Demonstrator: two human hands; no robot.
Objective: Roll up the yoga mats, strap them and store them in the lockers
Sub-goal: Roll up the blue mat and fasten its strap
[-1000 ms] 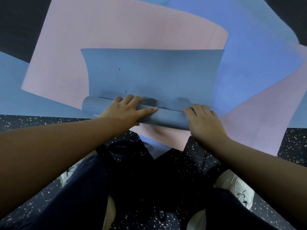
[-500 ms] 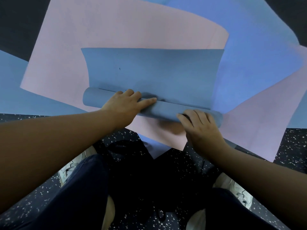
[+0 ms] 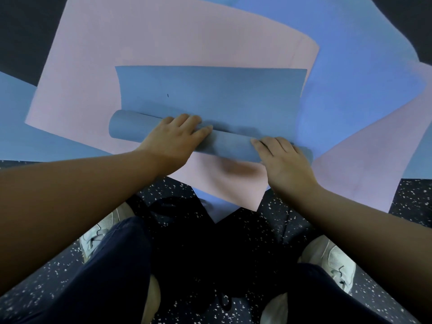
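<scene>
Head view: dark trousers and white shoes stand on speckled floor. Left hand and right hand press flat, fingers extended, on the rolled part of the grey-blue yoga mat. It lies on a pink mat overlapping blue mats.

Dim, soft indoor light — no glare. Faint shadows fall ahead of the hands on the blue-grey mat and under its roll on the pink mat. Wide-angle bending at edges; forearms slightly soft, centre sharp.
</scene>
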